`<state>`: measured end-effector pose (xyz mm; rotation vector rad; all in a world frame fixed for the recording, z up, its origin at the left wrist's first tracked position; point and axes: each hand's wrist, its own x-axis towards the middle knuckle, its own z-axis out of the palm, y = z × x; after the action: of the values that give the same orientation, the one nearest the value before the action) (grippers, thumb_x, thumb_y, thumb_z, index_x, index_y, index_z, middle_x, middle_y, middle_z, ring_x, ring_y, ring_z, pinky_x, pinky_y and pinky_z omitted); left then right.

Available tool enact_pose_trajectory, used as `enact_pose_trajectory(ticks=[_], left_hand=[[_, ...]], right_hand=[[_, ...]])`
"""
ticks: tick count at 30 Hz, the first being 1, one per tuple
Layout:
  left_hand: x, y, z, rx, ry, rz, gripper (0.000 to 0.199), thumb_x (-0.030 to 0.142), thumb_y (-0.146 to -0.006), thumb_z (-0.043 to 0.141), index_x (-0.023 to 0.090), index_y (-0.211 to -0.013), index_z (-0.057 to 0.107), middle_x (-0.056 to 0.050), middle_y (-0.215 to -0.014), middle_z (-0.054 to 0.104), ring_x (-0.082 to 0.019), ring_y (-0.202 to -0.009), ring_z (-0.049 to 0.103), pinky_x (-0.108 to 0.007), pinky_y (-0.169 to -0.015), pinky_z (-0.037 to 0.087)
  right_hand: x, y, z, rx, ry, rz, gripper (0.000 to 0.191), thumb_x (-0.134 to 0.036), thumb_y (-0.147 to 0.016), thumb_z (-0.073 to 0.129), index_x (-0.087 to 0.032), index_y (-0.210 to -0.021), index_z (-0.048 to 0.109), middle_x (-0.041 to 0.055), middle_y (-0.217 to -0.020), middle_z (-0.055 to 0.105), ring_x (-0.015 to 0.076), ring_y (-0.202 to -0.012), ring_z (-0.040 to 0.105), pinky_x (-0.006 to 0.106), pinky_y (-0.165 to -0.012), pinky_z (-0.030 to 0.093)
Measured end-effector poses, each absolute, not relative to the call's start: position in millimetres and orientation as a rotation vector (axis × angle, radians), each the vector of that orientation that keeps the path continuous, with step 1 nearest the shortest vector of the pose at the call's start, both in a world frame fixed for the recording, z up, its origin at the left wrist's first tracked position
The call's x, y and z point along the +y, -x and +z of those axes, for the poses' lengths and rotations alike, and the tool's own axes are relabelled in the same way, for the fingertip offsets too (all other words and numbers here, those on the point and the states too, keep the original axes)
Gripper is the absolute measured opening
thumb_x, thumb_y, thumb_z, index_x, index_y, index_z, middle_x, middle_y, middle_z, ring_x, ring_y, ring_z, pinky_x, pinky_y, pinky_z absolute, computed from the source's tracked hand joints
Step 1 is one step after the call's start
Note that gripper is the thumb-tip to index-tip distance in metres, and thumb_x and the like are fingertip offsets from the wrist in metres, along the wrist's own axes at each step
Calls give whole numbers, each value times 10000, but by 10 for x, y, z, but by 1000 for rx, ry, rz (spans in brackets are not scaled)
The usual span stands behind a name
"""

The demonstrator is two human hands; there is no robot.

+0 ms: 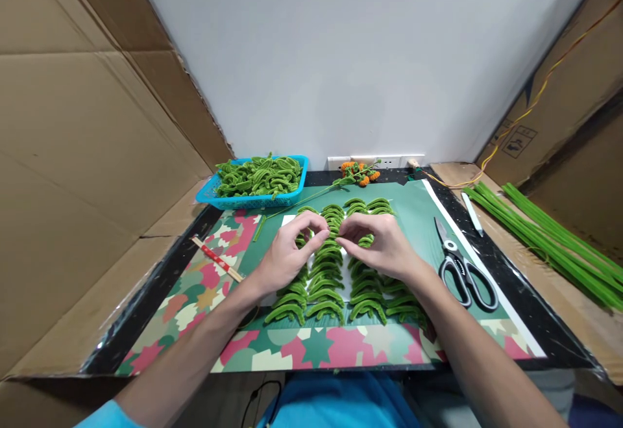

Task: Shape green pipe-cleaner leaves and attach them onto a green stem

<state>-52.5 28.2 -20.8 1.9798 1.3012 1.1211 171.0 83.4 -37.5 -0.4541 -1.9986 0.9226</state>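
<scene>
1. I am positioning the left hand [287, 252] and the right hand [382, 243] facing each other above the curved green pieces [326, 282].
2. On each hand, thumb and index fingers are nearly meeting; I cannot tell whether they are gripping a piece.
3. The pieces are lying in four columns over the green mat [413, 217] on the desk [318, 179]; the second column from the left is running beneath and between the two sets of fingers.
4. Beyond the left fingers, the blue basket [233, 203] is holding a heap of similar pieces; an orange-topped stem [360, 171] is lying beyond both hands.
5. Scissors [455, 265] are resting right of the right hand.
</scene>
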Motion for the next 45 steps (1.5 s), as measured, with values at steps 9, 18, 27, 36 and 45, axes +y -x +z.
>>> enact_pose_trajectory(ticks=[9,18,27,36,45], left_hand=[[323,472,-219,1163,-1611,1220,369,528,-931,791,172,-999,722,-13,-844,675,-144,-746,610,-247,-695,508],[321,477,-230,1242,-1671,1176,327,479,-896,837,165,-917,752,-29,-842,723,-159,-773,643,-256,-708,520],[318,476,-261,1278,-1751,1155,273,434,-939,800,166,-916,757,-22,-834,722,-146,-760,628,-246,-696,499],[330,453,-206,1273,-1613,1202,356,508,-885,828,166,-893,728,-2,-772,668,-135,-694,587,-242,-648,483],[355,462,-260,1265,-1608,1180,336,471,-873,847,165,-991,776,-34,-867,747,-159,-765,654,-259,-710,539]], right_hand=[[817,-1668,-423,-2018,461,716,50,-180,-998,701,-222,-973,708,12,-881,765,140,-727,699,243,-698,528],[766,-1648,-415,-2090,429,641,202,-84,-938,630,-221,-799,578,-12,-731,629,136,-655,579,250,-642,421],[775,-1680,-437,-2132,463,547,230,-40,-871,631,-222,-759,546,-23,-696,577,137,-646,539,253,-637,382],[769,-1673,-418,-2175,443,560,89,-176,-1066,595,-223,-1006,641,52,-934,732,187,-836,668,290,-767,484],[766,-1652,-460,-2146,447,501,150,-97,-976,614,-216,-885,615,3,-781,664,140,-671,599,247,-637,427]])
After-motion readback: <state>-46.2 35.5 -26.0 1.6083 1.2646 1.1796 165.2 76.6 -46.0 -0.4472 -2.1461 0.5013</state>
